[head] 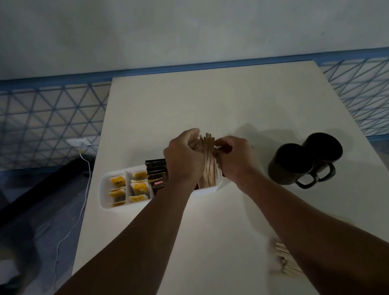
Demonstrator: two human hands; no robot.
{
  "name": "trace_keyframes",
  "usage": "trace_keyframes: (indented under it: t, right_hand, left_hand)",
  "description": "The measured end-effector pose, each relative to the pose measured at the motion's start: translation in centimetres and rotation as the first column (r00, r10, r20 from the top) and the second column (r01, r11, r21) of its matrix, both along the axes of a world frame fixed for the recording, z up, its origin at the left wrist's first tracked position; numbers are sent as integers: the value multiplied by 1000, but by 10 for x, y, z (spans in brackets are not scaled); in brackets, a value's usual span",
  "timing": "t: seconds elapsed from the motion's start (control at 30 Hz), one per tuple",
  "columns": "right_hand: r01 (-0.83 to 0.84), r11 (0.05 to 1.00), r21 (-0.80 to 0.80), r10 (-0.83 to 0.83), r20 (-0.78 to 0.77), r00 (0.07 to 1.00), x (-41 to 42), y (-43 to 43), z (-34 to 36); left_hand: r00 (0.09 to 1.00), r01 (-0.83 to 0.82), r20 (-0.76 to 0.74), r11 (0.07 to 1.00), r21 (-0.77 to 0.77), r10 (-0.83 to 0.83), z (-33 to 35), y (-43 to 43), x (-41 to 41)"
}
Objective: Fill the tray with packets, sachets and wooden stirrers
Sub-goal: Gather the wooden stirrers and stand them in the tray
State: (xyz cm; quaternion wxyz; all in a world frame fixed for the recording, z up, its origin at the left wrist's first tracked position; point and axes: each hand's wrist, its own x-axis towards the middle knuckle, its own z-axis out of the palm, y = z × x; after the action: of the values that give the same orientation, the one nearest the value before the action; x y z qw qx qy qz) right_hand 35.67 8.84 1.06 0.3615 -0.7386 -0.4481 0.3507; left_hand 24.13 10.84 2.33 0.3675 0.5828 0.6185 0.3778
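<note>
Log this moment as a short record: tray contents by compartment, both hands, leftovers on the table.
tray: white, divided into compartments
left two compartments: yellow sachets
next compartment: dark coffee packets
right compartment: wooden stirrer bundle
left hand: grips the bundle
right hand: pinches the bundle
loose on table: spare wooden stirrers, near edge
right of tray: two black mugs

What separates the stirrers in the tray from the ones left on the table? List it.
The stirrer bundle sits in the tray's right-end compartment; the loose pile lies flat on the table near its front edge. The left hand and right hand both grip the bundle; no hand holds the pile, which the right forearm partly hides. Both are pale wooden sticks.
</note>
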Motion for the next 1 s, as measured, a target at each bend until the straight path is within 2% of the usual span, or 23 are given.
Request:
trace_keyframes:
  t: [0.17,0.47,0.7,0.87,1.0]
  right_hand:
    - [48,999,3,-48,11,999,-4,3,1]
    - [-46,998,50,46,15,999,-3,8,5]
    - [-70,998,-5,70,77,995,0,12,-1]
    - [-56,998,-17,57,26,998,7,8,-2]
    - [-29,1000,-10,29,46,998,15,1,-2]
  left_hand:
    - [990,1,-137,997,81,10,-3,6,-7]
    - [957,131,-256,991,-33,-135,-5,25,-7]
    - [945,99,-304,993,-69,-116,-2,30,-2]
    - [960,71,-266,994,-79,-90,8,30,-3]
    - [971,77,-224,997,-19,-80,17,24,0]
